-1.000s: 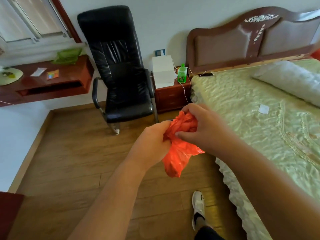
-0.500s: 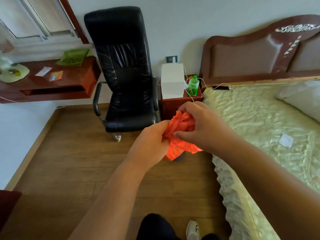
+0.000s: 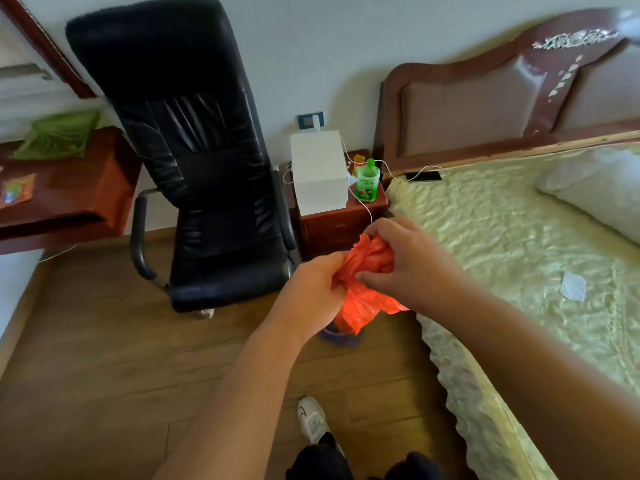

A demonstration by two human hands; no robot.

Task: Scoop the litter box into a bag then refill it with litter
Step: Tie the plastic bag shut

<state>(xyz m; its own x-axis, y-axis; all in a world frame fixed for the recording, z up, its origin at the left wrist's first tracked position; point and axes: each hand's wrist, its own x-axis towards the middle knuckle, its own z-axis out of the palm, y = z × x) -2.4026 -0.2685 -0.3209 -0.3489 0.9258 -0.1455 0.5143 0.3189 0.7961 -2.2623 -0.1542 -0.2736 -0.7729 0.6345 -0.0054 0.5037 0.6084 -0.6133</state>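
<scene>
While both hands, left hand [image 3: 313, 289] and right hand [image 3: 407, 263], clutch the crumpled bag [image 3: 363, 292] between them, I'd say it's prep: next, tease its mouth open.

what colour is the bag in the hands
Orange-red, a crumpled plastic bag held by both hands; the head view, the only one, shows it clearly.

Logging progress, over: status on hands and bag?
Left hand and right hand both grip crumpled orange bag. Bag not opened. No litter box in view. Nothing in the way.
</scene>
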